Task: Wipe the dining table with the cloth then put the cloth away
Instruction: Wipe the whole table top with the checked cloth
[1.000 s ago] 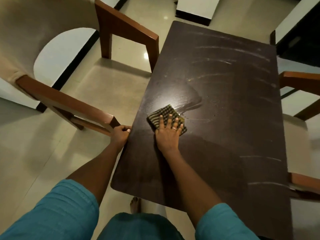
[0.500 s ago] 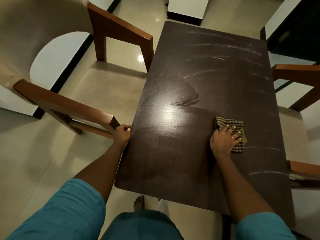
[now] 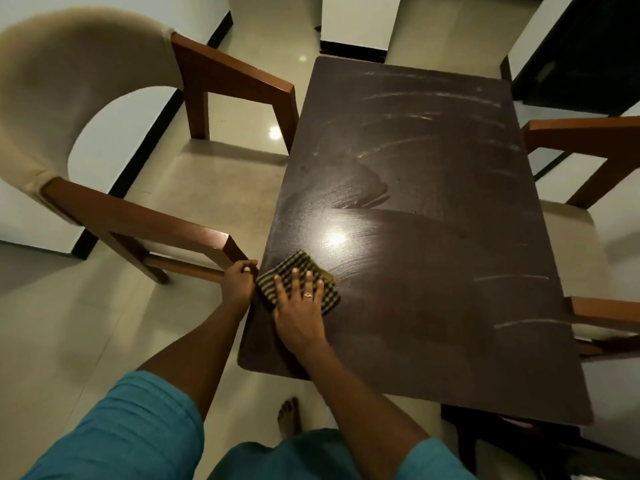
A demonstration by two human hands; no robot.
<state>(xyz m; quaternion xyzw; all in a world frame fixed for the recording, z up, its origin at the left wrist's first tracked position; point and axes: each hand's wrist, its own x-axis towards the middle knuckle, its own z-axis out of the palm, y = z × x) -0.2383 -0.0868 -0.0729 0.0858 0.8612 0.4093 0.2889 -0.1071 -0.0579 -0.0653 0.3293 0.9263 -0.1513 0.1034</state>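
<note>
Your right hand (image 3: 299,311) lies flat, fingers spread, on the cloth (image 3: 298,285); your left hand (image 3: 238,284), just beside, grips the table (image 3: 433,237) edge.

The right hand (image 3: 298,308) presses flat on the checked cloth (image 3: 297,283) at the near-left edge of the dark table (image 3: 433,237). The left hand (image 3: 239,282) holds that table edge, just beside the cloth.
</note>
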